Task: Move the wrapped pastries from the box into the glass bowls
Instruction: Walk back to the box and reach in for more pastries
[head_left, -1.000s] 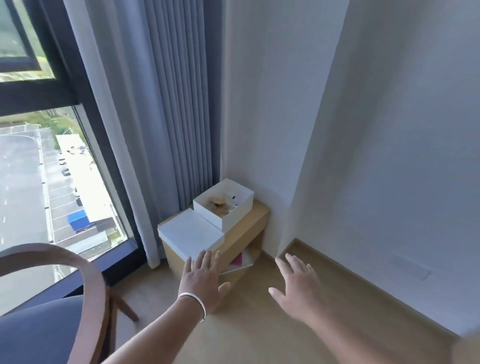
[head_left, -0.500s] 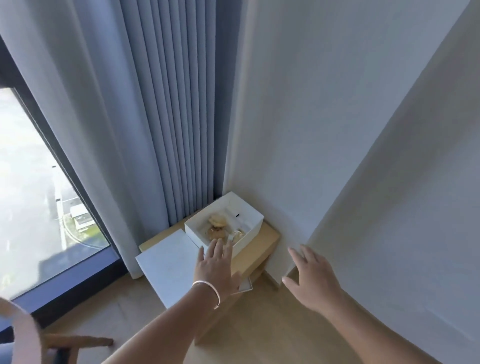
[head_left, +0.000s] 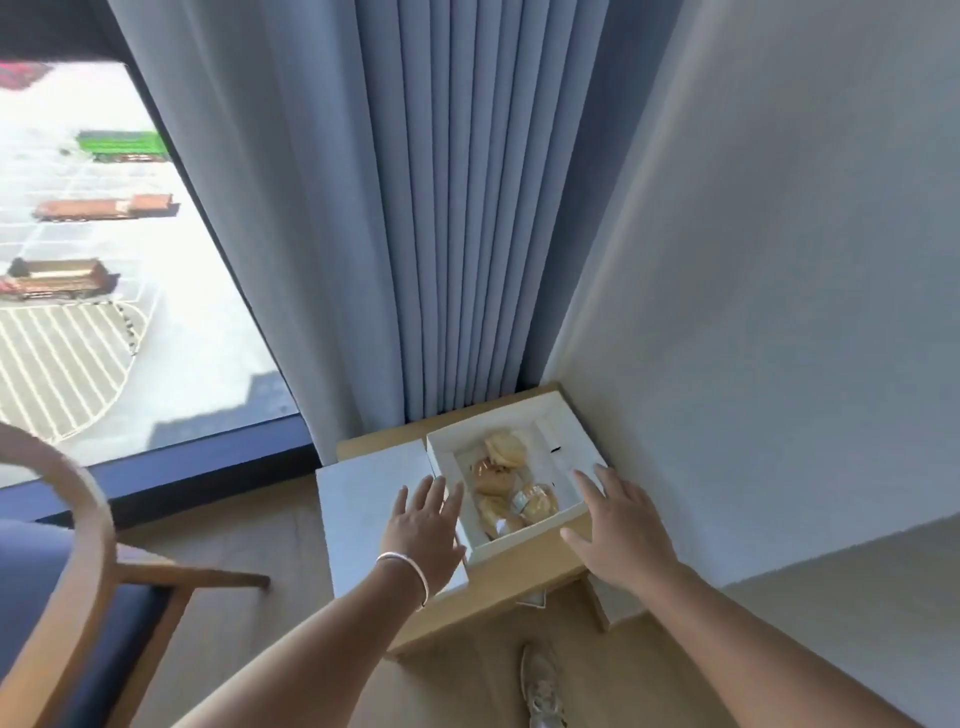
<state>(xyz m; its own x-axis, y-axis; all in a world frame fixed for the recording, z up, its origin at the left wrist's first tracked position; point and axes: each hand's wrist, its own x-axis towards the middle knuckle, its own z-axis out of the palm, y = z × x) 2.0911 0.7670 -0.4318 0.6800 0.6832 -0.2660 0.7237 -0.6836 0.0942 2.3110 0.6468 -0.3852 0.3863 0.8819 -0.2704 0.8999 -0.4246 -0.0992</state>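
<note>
A white box (head_left: 563, 431) sits open on a low wooden desk (head_left: 498, 587) in the corner of the room, next to the wall (head_left: 753, 312) and the blue curtain (head_left: 441, 208). Inside the box lie a few wrapped pastries (head_left: 506, 480), golden brown, packed close together toward the left side of the box. The right part of the box is bare. The flat white lid (head_left: 363, 514) lies on the desk just beside the box, on its left. The left hand (head_left: 426, 530) is spread flat with its fingers (head_left: 435, 491) open, over the lid and right at the left edge of the box. It holds nothing. A thin silver bracelet (head_left: 408, 566) goes around that wrist. The right hand (head_left: 621, 525) is at the right side of the box, with fingers open and spread too, and it holds nothing. I cannot tell if either hand touches the box. No glass bowl shows here. A wooden chair (head_left: 78, 571) with a blue seat stands at the left, near the big window (head_left: 104, 260). A light shoe (head_left: 540, 686) shows on the floor below the desk.
</note>
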